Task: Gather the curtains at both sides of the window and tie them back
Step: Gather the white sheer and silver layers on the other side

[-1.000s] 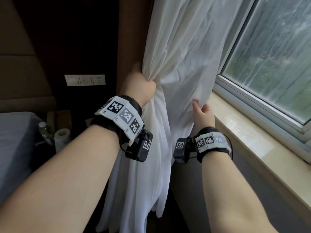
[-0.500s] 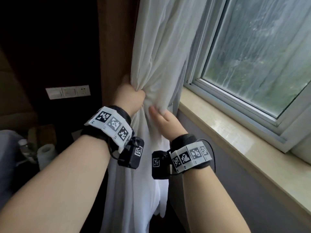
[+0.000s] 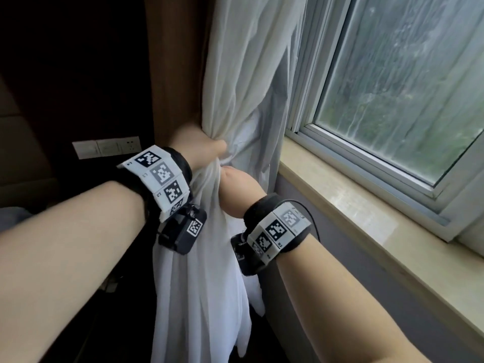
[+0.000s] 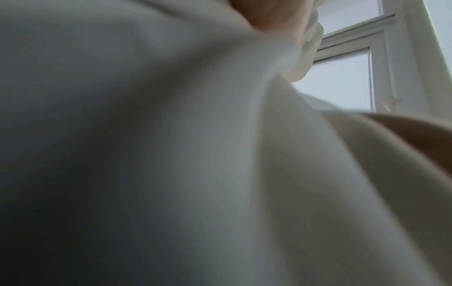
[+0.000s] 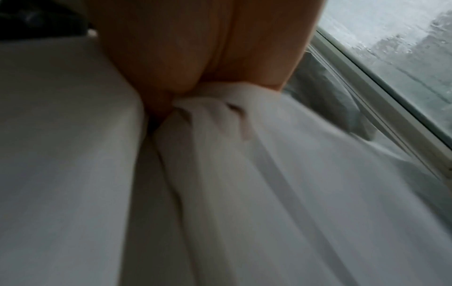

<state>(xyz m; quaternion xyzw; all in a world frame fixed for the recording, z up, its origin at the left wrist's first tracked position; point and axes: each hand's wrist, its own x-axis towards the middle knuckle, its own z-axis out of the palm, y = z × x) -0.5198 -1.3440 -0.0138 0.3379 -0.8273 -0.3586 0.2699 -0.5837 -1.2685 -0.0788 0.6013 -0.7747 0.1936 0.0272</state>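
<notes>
A white sheer curtain [image 3: 243, 74] hangs bunched at the left side of the window [image 3: 398, 82]. My left hand [image 3: 201, 148] grips the gathered fabric at about sill height. Just below and right of it, my right hand [image 3: 235, 184] holds the same bundle, its fingers buried in the folds. In the left wrist view the curtain [image 4: 171, 154] fills the frame, with a bit of my left hand [image 4: 269, 13] at the top. In the right wrist view my right hand [image 5: 195, 58] clutches a knot of curtain [image 5: 220, 100]. No tie-back is visible.
A pale stone sill [image 3: 366, 213] runs along under the window to the right. A brown wooden panel [image 3: 172, 74] stands behind the curtain. Wall switches and a socket [image 3: 107, 149] sit on the dark wall at left.
My right hand has swept the loose curtain edge leftward from the sill and closed on the bundle under my left hand. The window glass is now uncovered.
</notes>
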